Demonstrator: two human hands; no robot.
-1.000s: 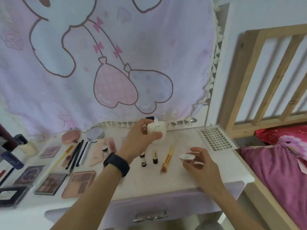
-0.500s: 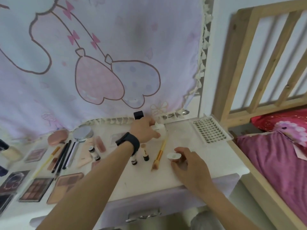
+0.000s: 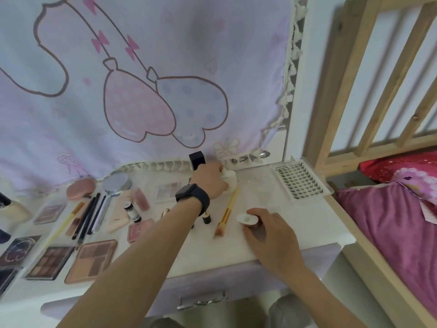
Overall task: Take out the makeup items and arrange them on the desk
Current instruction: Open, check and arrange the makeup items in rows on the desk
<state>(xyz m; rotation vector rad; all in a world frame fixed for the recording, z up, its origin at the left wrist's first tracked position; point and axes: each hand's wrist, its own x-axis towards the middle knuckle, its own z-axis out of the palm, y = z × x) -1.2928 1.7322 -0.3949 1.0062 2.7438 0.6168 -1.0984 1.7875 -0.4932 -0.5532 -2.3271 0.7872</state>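
White bottle [image 3: 231, 181] (upright, it seems) in left hand [image 3: 209, 179], small jar [image 3: 247, 219] in right hand [image 3: 272, 235].

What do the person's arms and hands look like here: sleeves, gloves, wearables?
Both forearms are bare to the frame edge: no sleeves in view and no gloves. The left hand has a black wristwatch with a wide band and dark rectangular face at its wrist. The right hand and its wrist wear nothing. No rings are visible.

A home bedroom: a wooden bed frame [image 3: 369, 74] with pink bedding [image 3: 392, 223] beside a makeup-strewn desk [image 3: 295, 233].
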